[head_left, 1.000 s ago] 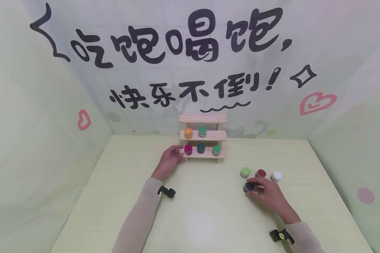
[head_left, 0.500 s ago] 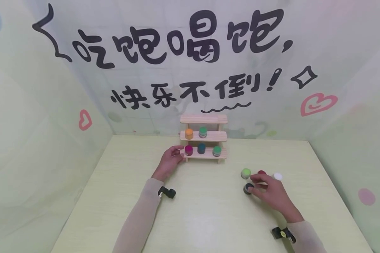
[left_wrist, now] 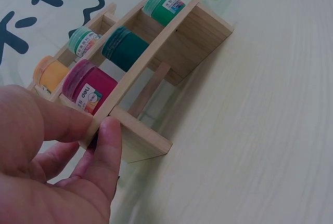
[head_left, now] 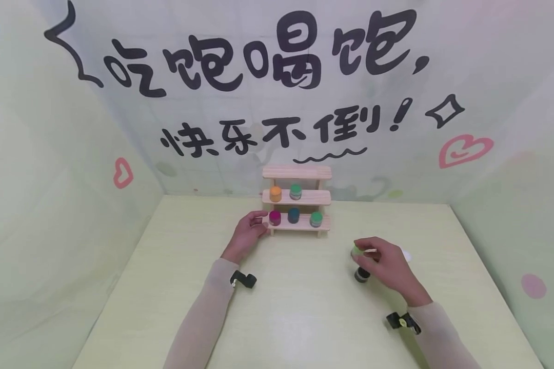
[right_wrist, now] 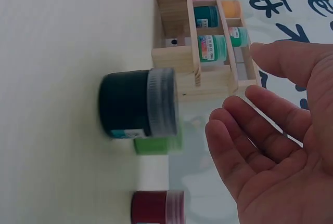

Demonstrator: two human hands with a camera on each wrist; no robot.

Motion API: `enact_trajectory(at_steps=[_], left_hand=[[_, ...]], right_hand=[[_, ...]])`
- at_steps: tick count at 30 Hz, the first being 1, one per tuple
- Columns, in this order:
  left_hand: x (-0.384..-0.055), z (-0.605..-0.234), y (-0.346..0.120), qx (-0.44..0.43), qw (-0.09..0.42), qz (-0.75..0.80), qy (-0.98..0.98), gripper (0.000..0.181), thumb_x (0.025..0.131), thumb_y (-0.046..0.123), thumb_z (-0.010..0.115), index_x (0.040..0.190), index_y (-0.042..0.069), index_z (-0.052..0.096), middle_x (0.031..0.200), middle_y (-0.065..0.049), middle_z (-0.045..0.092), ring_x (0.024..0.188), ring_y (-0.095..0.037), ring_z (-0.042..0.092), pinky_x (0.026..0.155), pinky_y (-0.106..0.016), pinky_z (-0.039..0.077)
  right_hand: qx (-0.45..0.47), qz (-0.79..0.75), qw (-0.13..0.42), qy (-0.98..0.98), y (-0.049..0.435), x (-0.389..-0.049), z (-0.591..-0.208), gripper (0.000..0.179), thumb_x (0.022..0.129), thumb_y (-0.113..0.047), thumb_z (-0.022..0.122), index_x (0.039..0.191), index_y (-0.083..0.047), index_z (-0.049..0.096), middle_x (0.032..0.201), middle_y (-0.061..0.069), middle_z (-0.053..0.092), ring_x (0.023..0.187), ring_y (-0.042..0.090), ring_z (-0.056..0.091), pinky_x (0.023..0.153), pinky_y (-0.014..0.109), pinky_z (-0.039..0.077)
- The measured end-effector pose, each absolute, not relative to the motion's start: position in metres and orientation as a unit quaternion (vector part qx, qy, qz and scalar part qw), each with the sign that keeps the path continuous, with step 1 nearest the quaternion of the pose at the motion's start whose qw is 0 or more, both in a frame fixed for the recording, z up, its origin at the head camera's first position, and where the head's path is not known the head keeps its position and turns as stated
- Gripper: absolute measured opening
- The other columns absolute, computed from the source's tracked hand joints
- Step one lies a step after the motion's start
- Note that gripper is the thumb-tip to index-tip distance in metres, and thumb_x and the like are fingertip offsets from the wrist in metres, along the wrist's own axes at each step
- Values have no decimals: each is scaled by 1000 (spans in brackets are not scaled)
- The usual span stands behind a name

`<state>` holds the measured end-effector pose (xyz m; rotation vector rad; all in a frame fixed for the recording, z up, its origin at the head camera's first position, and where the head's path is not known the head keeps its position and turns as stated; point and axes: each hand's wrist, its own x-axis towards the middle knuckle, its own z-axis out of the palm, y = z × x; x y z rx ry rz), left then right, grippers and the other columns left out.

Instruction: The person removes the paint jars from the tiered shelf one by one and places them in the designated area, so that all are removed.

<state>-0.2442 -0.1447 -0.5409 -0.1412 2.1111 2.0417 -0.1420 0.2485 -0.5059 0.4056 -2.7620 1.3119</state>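
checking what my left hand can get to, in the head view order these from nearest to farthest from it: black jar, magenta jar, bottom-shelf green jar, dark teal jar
1. Magenta jar: left end of the bottom shelf, right beside the left hand.
2. Dark teal jar: mid-shelf.
3. Green jar: right end.
4. Black jar: on the table, off to the right.

Left hand (head_left: 246, 234) at the wooden rack (head_left: 297, 172), right hand (head_left: 389, 262) by the light-green jar (head_left: 356, 251)

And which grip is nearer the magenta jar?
Left. The left grip holds the wooden rack beside the magenta jar; the right grip is farther off, by the lime jar.
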Motion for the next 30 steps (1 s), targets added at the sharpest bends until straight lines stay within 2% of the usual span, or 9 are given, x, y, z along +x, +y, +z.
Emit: enact_trajectory(at_steps=[9,14,18,22,30], left_hand=[[-242,-536,-143,-48,99,689,716,41,99,3,65,139,12,64,124,-14,61,103,-20,67,96,-30,62],[-243,-537,-144,-46,99,691,715,40,99,3,65,139,10,64,123,-13,61,102,-19,66,97,-31,62],[-243,-537,-144,-42,101,690,716,41,99,2,66,139,10,63,123,-13,61,104,-20,65,101,-35,61],[-243,-536,-144,-42,99,693,713,41,99,2,66,139,10,63,122,-13,60,105,-22,66,102,-37,61],[-244,-537,-144,-42,104,690,715,41,99,2,65,140,10,62,123,-13,59,106,-21,65,98,-31,62]], right_hand=[[160,439,36,-883,238,-152,-494,34,97,-19,78,129,-7,71,124,16,74,110,33,70,92,30,65],[161,448,44,-878,233,-157,-490,33,97,-18,79,128,-11,72,123,14,75,110,26,70,92,28,64],[167,457,60,-871,228,-161,-489,31,96,-15,79,126,-10,73,120,13,76,108,26,71,92,38,66],[176,467,66,-864,218,-166,-486,30,96,-15,79,125,-9,73,118,12,76,108,32,71,92,49,65],[166,480,57,-860,199,-179,-477,31,98,-17,77,126,-6,71,120,15,75,111,33,71,94,48,65]])
